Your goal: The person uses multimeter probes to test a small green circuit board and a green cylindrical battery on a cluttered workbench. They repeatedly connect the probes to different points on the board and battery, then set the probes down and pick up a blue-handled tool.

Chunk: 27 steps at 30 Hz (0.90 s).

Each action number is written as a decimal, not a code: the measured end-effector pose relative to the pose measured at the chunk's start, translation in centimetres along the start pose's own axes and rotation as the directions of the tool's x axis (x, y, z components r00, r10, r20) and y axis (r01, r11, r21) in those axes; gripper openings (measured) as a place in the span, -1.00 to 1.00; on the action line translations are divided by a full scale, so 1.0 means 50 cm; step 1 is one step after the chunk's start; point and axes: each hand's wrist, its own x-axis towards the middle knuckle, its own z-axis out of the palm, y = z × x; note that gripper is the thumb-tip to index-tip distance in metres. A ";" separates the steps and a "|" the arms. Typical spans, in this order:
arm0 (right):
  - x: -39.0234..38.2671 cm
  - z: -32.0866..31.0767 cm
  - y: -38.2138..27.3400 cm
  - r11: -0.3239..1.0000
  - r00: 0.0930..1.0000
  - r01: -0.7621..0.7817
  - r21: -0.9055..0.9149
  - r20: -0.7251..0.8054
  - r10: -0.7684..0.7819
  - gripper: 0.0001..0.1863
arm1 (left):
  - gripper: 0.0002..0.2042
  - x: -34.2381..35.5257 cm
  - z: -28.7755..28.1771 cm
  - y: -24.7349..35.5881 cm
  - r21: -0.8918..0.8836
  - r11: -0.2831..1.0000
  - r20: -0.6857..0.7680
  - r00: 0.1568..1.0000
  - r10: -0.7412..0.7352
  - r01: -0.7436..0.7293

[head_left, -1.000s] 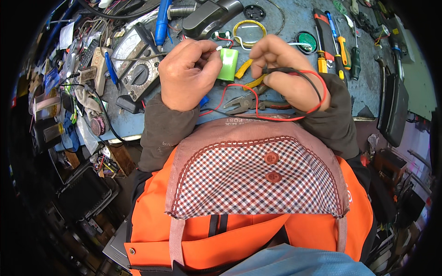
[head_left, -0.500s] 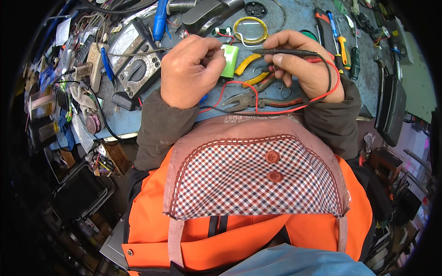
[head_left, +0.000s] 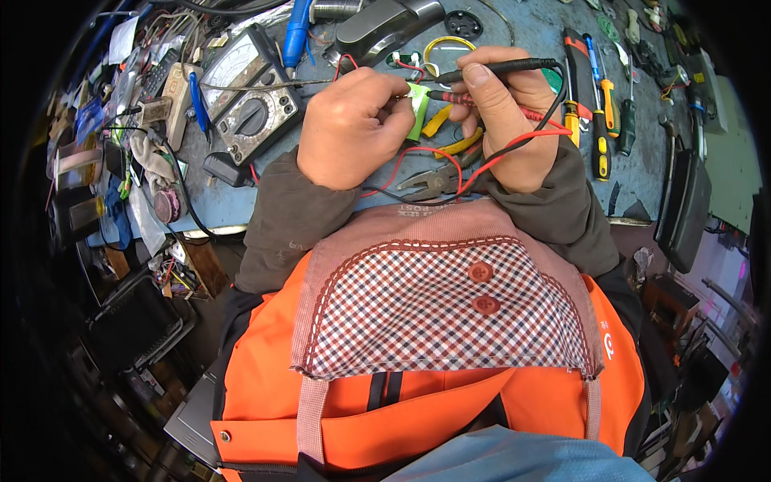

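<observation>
My left hand [head_left: 353,120] is closed, its thumb and forefinger pinching the edge of a green battery pack [head_left: 419,112]. Part of the pack is hidden behind the fingers. In my right hand [head_left: 514,120] are two test probes, held much like chopsticks. The black probe [head_left: 510,67] lies on top and points left past the pack's upper end. Below it, the red probe [head_left: 451,97] has its tip at the pack's top edge; whether it touches I cannot tell. Red and black leads loop under my right hand. An analog multimeter [head_left: 273,120] lies left of my left hand.
Pliers [head_left: 434,183] and a yellow-handled tool [head_left: 459,145] lie beneath the hands. Beyond are a roll of yellow tape [head_left: 427,58] and a dark grey casing [head_left: 385,30]. Screwdrivers [head_left: 601,145] stand in a row at right. Clutter fills the left side.
My right hand has moved left and turned, bringing the probe tips up to the green battery pack. The red probe now shows clearly below the black one. My left hand keeps its pinch.
</observation>
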 end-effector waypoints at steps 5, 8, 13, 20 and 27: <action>0.004 0.003 0.011 0.999 1.000 -0.014 0.051 0.028 0.013 -0.79 | -0.88 0.003 -0.001 -0.001 0.023 0.999 0.014 1.000 0.026 -0.026; 0.006 0.008 0.014 0.998 1.000 -0.005 0.061 0.001 0.005 -0.81 | -0.88 0.004 -0.001 0.001 0.005 1.000 0.025 1.000 0.013 -0.013; 0.010 0.008 0.015 0.997 0.999 -0.049 0.062 0.015 0.048 -0.82 | -0.88 0.002 0.001 0.000 0.008 1.000 0.015 1.000 0.004 -0.004; 0.012 0.010 0.019 0.996 0.998 -0.065 0.062 0.022 0.064 -0.83 | -0.88 0.001 0.002 0.000 0.018 1.000 0.019 1.000 0.011 -0.012; 0.011 0.011 0.019 0.999 0.998 -0.035 0.001 0.045 0.035 -0.83 | -0.88 0.002 0.002 -0.003 0.043 0.997 0.016 0.998 0.057 -0.058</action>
